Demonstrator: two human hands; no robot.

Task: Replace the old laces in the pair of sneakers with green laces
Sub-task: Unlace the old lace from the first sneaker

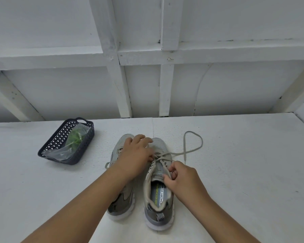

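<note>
Two grey sneakers stand side by side on the white table, toes away from me. My left hand [136,154] lies over the left sneaker [121,204] and reaches across to the lacing of the right sneaker [158,195], fingertips on the crossed grey lace. My right hand [180,178] pinches the upper edge of the right sneaker near its tongue. A loose end of the old grey lace [193,142] loops out over the table to the right. Green laces [75,138] lie in a clear plastic bag inside a dark basket [47,151] at the left.
The white table [235,172] runs wide on both sides of the shoes. A white panelled wall [147,76] rises right behind the table's far edge. Another short lace end [107,164] sticks out left of the left sneaker.
</note>
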